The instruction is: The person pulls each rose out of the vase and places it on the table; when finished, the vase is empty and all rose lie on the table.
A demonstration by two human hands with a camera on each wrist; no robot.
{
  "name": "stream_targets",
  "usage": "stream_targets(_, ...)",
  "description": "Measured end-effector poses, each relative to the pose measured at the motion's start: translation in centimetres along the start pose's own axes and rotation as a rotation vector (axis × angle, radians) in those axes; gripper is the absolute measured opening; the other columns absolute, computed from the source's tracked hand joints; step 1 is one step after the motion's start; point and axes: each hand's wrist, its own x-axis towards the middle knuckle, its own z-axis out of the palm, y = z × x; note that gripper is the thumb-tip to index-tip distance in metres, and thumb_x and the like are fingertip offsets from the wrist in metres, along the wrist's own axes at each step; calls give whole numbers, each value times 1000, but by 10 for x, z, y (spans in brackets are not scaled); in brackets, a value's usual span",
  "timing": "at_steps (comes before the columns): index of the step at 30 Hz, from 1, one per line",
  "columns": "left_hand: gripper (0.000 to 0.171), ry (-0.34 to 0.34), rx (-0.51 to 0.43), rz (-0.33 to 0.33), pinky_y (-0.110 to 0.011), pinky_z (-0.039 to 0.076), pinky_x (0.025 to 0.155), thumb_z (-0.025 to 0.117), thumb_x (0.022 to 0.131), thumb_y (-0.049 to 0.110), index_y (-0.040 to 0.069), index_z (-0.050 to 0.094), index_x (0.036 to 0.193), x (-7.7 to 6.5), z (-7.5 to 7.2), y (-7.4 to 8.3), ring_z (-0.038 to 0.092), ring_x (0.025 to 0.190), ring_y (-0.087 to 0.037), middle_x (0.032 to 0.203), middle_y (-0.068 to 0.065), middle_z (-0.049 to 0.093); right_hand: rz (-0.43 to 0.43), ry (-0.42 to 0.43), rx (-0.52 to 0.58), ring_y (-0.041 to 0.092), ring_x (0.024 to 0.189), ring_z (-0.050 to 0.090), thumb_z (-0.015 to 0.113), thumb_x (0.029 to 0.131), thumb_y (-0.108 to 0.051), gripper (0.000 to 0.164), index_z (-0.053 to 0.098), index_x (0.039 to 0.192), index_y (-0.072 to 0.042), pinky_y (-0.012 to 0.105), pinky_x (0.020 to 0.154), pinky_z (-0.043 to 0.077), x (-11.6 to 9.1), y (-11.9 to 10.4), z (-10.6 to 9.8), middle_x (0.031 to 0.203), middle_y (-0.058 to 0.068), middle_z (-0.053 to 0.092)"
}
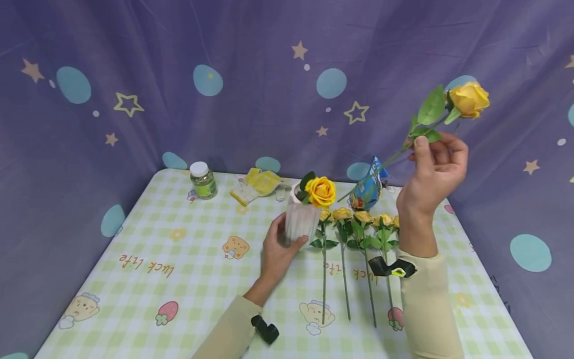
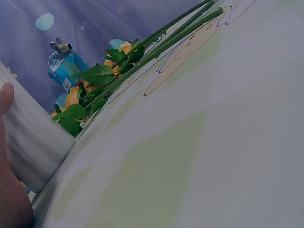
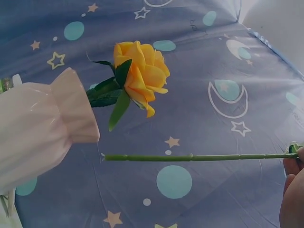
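My left hand [image 1: 279,247] grips a white fluted vase [image 1: 299,223] low on its side, the thumb across its front. One yellow rose [image 1: 321,192] stands in the vase, its bloom leaning over the rim. Up at the right, my right hand [image 1: 437,172] pinches the stem of another yellow rose [image 1: 469,99] just below its leaves. That stem [image 3: 190,157] slants down to the left in the head view, and its cut end is close beside the vase mouth in the right wrist view. Several more yellow roses [image 1: 363,216] lie side by side on the table, right of the vase.
A blue snack bag [image 1: 365,192] closed with a clip stands behind the lying roses. At the back left are a white-lidded jar [image 1: 204,180] and a crumpled yellow packet [image 1: 260,183]. A checked cloth [image 1: 148,299] covers the table, and a purple curtain [image 1: 251,30] hangs behind.
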Motion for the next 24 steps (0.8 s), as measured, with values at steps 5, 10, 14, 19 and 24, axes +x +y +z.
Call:
stream_targets(5, 82, 3, -6, -9, -58, 42, 125, 95, 90, 26, 16, 54, 160, -1, 0, 2, 59, 144, -32, 154, -9, 63, -4, -7, -10, 27, 71, 73, 78, 86, 17, 25, 65, 106, 8, 32, 64, 51, 0, 1, -7, 84, 17, 71)
stream_targets(10, 83, 3, 2, -18, -58, 42, 126, 95, 90, 25, 14, 53, 161, -1, 0, 4, 58, 145, -34, 155, -11, 62, -2, -33, -45, 26, 67, 73, 79, 86, 17, 25, 66, 105, 9, 31, 62, 54, -4, 3, -19, 80, 16, 68)
stream_targets(14, 84, 2, 12, -26, -57, 41, 126, 95, 90, 26, 15, 53, 161, -1, 0, 4, 58, 146, -33, 156, -10, 62, 20, -69, -94, 22, 63, 70, 80, 87, 15, 22, 68, 104, 8, 30, 60, 58, -12, 4, -31, 75, 13, 64)
stream_targets(19, 83, 3, 15, -23, -57, 42, 126, 95, 90, 27, 15, 53, 161, -1, 0, 3, 59, 145, -33, 156, -9, 62, 61, -102, -117, 20, 60, 69, 79, 88, 16, 21, 67, 104, 8, 28, 58, 60, -23, 4, -49, 77, 13, 66)
stream_targets(24, 84, 2, 16, -20, -57, 42, 126, 95, 90, 28, 16, 53, 161, 0, 0, 2, 59, 144, -32, 156, -9, 62, 105, -128, -154, 18, 62, 69, 79, 89, 17, 21, 68, 105, 9, 27, 57, 61, -31, 3, -69, 79, 13, 68)
